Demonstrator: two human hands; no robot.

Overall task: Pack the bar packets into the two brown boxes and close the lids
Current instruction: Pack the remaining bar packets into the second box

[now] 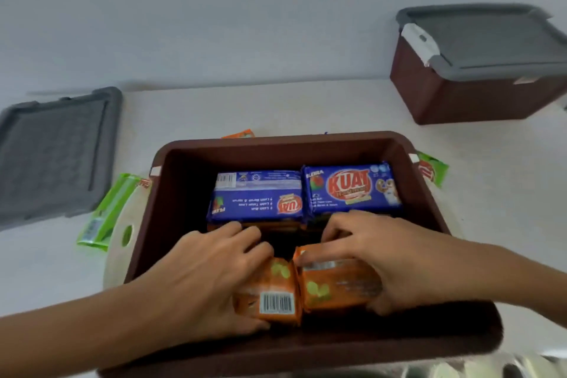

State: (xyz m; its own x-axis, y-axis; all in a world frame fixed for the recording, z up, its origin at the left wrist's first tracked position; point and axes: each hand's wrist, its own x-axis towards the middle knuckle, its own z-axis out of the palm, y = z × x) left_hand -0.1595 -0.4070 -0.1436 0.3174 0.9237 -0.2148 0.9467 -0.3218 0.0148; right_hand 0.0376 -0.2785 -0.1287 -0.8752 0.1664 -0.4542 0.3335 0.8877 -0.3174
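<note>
Both forearms come in from the near edge and reach into the open box, a brown one that stands on the surface right in front of the person. The left hand curls its fingers over the left orange packet, which shows a barcode toward the camera. The right hand grips the right orange packet, with its fingers bent over the far edge. The two packets touch side by side at the near end of the box, and the hands stay apart, one on each.

Past the fingers, two blue packets lie flat side by side on other packets against the far wall. A white latch hangs off the left side of the box.

Outside the box, a green packet lies just beside its left wall and another green one by its right corner. An orange corner peeks out behind the far rim.

Farther left, a grey lid lies flat on the surface. At the far right, well apart, stands the closed box with its own grey lid on.
</note>
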